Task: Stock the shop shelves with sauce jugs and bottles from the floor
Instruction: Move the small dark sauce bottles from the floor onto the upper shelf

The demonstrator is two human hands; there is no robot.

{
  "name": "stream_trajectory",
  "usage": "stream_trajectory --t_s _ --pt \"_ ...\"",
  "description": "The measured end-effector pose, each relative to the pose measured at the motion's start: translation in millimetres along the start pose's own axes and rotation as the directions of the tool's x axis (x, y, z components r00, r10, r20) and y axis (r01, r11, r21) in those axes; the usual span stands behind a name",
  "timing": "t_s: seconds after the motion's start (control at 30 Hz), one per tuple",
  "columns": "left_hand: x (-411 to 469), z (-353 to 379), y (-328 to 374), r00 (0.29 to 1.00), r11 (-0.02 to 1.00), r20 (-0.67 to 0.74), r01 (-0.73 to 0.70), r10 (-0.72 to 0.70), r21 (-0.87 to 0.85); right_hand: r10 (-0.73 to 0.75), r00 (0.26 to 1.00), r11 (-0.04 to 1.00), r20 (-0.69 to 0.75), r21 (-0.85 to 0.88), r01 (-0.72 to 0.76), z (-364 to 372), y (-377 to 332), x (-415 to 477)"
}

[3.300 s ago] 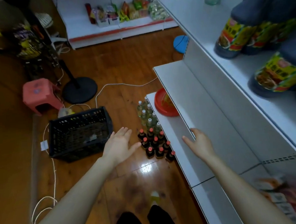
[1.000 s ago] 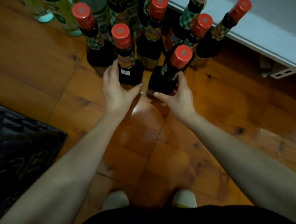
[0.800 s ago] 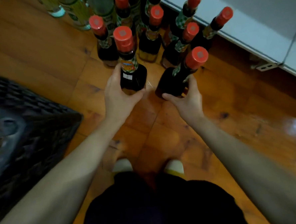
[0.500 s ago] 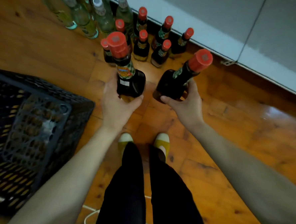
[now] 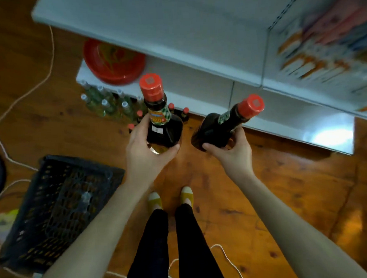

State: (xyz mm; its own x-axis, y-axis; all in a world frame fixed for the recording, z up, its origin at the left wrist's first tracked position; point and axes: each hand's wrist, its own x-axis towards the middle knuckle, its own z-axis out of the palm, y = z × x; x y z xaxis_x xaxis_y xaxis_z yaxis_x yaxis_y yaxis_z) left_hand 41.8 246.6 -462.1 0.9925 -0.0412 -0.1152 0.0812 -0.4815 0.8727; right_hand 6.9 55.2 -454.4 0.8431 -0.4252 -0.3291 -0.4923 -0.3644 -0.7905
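Both hands are up, and each has a bottle. The left hand (image 5: 145, 150) grips a dark glass sauce bottle with a red cap and a green-checked neck label (image 5: 163, 127). Its fingers (image 5: 138, 125) curl round the bottle's left side and the thumb lies across the near face. The bottle is close to upright, in the air above the wooden plank floor (image 5: 288, 186).

The right hand (image 5: 230, 151) holds a second dark red-capped sauce bottle (image 5: 218, 126) low on its body, fingers wrapped behind and thumb in front. This one leans, its cap pointing up and right toward the white metal shelving (image 5: 171, 21). The two bottles are near each other but not touching.

Down on the floor, a small cluster of red-capped dark bottles (image 5: 184, 112) stands just beside the edge of the lowest shelf (image 5: 284, 115), partly hidden behind the left-hand bottle. Beside them on the left is a group of clear bottles with pale caps (image 5: 105, 105). A round red tray (image 5: 113, 61) sits at the left end of that lowest shelf. On the shelf above, at right, are colourful packets (image 5: 327, 44), too blurred to read.

At left a black plastic lattice crate (image 5: 60, 206) rests on the floor beside the left forearm, and a white cable (image 5: 25, 92) trails past it. Yellow shoes (image 5: 154, 199) and black trousers show straight below.
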Motion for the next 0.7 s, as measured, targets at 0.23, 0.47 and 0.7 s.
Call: stream_trajectory --t_s 0.23,0.47,0.7 --pt "-3 -23 117 0.979 0.984 0.091 -0.180 0.180 -0.008 -0.061 0.982 0.995 -0.177 0.063 0.073 -98 -54 -41" --pt "-17 14 226 0.925 0.935 0.136 -0.352 0.354 -0.035 -0.104 0.954 0.975 -0.281 0.159 0.153 -208 -69 -61" --pt "-47 103 332 0.887 0.898 0.170 -0.401 0.430 -0.179 -0.189 0.910 0.947 -0.369 0.176 0.268 -341 -46 -68"
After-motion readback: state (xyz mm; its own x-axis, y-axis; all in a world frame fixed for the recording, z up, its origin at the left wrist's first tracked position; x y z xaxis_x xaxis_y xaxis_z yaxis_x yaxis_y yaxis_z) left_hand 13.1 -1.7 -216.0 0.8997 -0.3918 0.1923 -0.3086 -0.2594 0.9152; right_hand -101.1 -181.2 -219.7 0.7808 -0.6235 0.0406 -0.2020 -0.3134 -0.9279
